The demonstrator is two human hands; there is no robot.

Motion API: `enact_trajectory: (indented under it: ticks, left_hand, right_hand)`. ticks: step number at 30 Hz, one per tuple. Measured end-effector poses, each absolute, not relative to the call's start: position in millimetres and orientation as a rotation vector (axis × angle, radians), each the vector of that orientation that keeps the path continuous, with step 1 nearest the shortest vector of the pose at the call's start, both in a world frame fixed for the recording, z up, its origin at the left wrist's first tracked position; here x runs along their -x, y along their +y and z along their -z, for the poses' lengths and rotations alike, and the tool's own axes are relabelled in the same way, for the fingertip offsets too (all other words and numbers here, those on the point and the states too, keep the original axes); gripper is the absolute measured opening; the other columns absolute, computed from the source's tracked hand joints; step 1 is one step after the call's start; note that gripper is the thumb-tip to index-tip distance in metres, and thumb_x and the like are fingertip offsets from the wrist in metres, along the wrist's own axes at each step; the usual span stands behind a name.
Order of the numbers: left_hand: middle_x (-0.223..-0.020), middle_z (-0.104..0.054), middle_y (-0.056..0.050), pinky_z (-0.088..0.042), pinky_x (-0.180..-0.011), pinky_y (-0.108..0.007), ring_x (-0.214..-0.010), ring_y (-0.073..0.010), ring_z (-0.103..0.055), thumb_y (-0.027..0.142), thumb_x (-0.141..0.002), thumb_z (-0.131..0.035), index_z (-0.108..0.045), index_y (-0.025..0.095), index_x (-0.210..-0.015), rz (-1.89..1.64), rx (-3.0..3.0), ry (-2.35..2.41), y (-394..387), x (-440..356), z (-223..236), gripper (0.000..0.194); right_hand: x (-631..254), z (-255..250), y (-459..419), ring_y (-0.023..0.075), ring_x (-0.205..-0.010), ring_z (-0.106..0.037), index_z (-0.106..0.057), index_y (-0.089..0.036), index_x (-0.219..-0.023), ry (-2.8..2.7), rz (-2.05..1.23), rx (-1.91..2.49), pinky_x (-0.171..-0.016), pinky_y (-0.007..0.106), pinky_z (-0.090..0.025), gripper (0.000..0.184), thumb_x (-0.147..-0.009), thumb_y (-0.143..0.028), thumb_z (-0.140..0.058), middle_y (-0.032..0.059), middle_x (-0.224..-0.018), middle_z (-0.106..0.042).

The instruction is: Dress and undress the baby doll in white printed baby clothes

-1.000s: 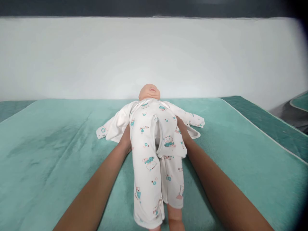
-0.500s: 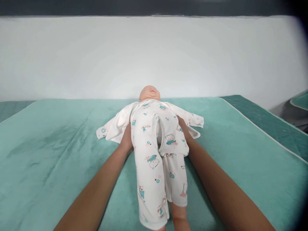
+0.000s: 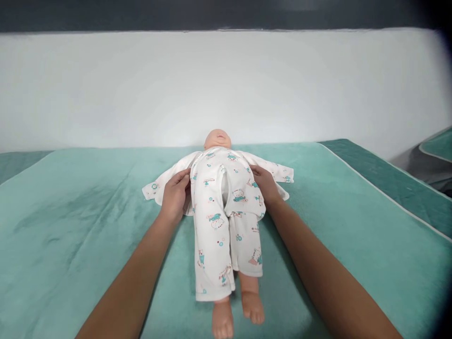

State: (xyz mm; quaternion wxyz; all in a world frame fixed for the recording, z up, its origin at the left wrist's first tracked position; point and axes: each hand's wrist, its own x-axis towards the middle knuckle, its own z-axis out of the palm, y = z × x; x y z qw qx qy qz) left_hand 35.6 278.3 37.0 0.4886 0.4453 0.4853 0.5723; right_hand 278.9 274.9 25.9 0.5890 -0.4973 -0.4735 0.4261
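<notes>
Across the green mat lies the baby doll, face-up, open-crotch trousers apparently being straightened, left hand and right hand flanking the waist, fingers gripping or merely touching, can't tell, an even tug probably wanted next!

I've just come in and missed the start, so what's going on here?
Someone has both hands at a doll lying face up on a green mat. The left hand and right hand are at either side of its white printed trousers, near the top; whether the fingers grip cloth is unclear. The white jacket's sleeves spread outward, and both bare feet show.
</notes>
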Motion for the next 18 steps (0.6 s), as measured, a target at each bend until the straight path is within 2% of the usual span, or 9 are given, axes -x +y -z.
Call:
enact_trajectory:
  ticks: [4,7,9,12,14,18]
  left_hand:
    - [-0.115,-0.069,-0.008,-0.044,-0.097,-0.036,-0.107,-0.0218,-0.061,0.04,-0.083,-0.059,-0.067,0.019,-0.111,-1.42,-1.354,1.352,259.9,-36.1,-36.5,0.036]
    - [-0.119,-0.066,-0.006,-0.042,-0.097,-0.033,-0.111,-0.0201,-0.059,0.037,-0.089,-0.054,-0.065,0.022,-0.112,-1.406,-1.55,1.408,218.1,-35.7,-41.0,0.03]
    - [-0.113,-0.066,-0.004,-0.044,-0.093,-0.031,-0.106,-0.0192,-0.059,0.035,-0.09,-0.054,-0.066,0.023,-0.106,-1.384,-1.646,1.419,179.0,-31.4,-40.9,0.023]
    - [-0.105,-0.063,-0.003,-0.046,-0.089,-0.03,-0.099,-0.0176,-0.06,0.028,-0.09,-0.055,-0.065,0.024,-0.099,-1.257,-1.851,1.396,115.9,-20.4,-30.4,0.015]
    - [-0.107,-0.061,-0.004,-0.047,-0.086,-0.03,-0.098,-0.0178,-0.06,0.026,-0.089,-0.056,-0.063,0.025,-0.104,-1.141,-1.919,1.398,80.9,-14.8,-19.1,0.017]
    - [-0.117,-0.057,-0.006,-0.046,-0.095,-0.037,-0.11,-0.0216,-0.056,0.025,-0.087,-0.057,-0.058,0.027,-0.114,-1.041,-1.967,1.486,49.2,-18.7,-5.5,0.027]
  right_hand:
    - [-276.9,-23.5,253.1,0.0227,-0.108,-0.064,-0.064,-0.018,-0.106,-1.083,-0.852,1.187,-0.094,0.039,-0.05,0.032,-0.078,-0.032,-0.062,0.0106,-0.115,-0.069]
    - [-274.9,-19.0,204.5,0.0216,-0.113,-0.06,-0.059,-0.02,-0.115,-1.152,-0.63,1.285,-0.094,0.038,-0.049,0.033,-0.084,-0.032,-0.058,0.0118,-0.122,-0.063]
    - [-275.3,-12.0,159.2,0.0214,-0.105,-0.061,-0.056,-0.02,-0.117,-1.248,-0.543,1.355,-0.087,0.038,-0.051,0.031,-0.088,-0.03,-0.054,0.0108,-0.116,-0.063]
    - [-276.7,2.6,90.2,0.0211,-0.087,-0.061,-0.057,-0.022,-0.111,-1.424,-0.464,1.539,-0.078,0.038,-0.05,0.023,-0.088,-0.027,-0.054,0.007,-0.099,-0.065]
    - [-275.6,10.5,55.9,0.0225,-0.089,-0.06,-0.056,-0.022,-0.112,-1.534,-0.417,1.577,-0.078,0.038,-0.049,0.024,-0.088,-0.025,-0.055,0.0079,-0.102,-0.063]
    - [-264.8,11.1,32.8,0.0264,-0.097,-0.058,-0.056,-0.023,-0.115,-1.674,-0.299,1.604,-0.081,0.041,-0.045,0.029,-0.086,-0.028,-0.061,0.0087,-0.109,-0.063]
